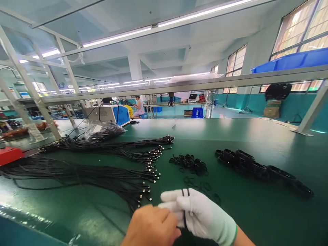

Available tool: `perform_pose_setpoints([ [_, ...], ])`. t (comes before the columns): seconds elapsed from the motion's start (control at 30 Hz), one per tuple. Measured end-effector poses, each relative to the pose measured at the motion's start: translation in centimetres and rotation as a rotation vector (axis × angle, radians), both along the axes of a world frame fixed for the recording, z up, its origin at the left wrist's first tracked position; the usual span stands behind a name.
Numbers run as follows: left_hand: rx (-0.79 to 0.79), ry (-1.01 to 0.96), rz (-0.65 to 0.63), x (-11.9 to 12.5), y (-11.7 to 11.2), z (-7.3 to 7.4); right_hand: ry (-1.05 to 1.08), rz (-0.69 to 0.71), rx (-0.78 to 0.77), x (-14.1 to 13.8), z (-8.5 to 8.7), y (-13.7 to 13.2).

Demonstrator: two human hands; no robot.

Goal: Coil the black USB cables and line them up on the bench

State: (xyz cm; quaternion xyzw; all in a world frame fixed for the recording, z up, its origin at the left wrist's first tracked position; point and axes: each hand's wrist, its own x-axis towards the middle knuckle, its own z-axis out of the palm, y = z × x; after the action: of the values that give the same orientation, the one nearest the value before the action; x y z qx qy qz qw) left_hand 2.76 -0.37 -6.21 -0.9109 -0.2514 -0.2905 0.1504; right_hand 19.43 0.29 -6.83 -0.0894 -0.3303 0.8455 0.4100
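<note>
My right hand wears a white glove and its fingers are curled; black rubber bands loop round two fingers. My bare left hand presses against it from the left, fingers pinched on a thin black band at the glove. Just beyond the hands lie loose black rubber bands in a small pile on the green table. Bundles of black cables with metal plug ends spread across the left of the table. A row of coiled black cables lies to the right.
A red box sits at the far left edge. A plastic bag of black parts and a grey-blue machine stand at the back. A metal rack frame spans overhead. A person sits far behind.
</note>
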Motion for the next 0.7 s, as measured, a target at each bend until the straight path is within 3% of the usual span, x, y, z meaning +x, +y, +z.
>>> perform_pose_setpoints([
  [0.1,-0.144,0.042,-0.073,-0.2,2.0,4.6,-0.073,0.154,0.071,-0.6,-1.9,-0.7],
  [0.17,-0.361,0.044,-0.089,-0.1,3.5,5.8,-0.068,0.209,0.051,-0.7,-2.7,-0.8],
  [0.23,-0.646,-0.040,-0.087,0.1,4.7,5.1,-0.053,0.242,0.013,-0.6,-2.8,-0.6],
  [0.3,-0.900,-0.155,-0.081,0.4,5.5,3.3,-0.018,0.242,-0.020,-0.4,-2.2,-0.4],
  [0.37,-0.997,-0.217,-0.020,0.5,6.1,0.9,0.049,0.215,-0.047,-0.4,-1.3,-0.2],
  [0.5,-0.825,-0.151,0.221,-0.5,6.0,-2.8,0.252,0.095,-0.073,-0.6,0.5,0.0],
  [0.6,-0.567,-0.006,0.361,-1.4,4.8,-4.0,0.263,-0.021,-0.038,-0.5,1.2,0.3],
  [0.7,-0.360,0.092,0.386,-1.0,2.8,-4.8,0.251,-0.097,-0.026,-0.2,1.4,0.6],
])
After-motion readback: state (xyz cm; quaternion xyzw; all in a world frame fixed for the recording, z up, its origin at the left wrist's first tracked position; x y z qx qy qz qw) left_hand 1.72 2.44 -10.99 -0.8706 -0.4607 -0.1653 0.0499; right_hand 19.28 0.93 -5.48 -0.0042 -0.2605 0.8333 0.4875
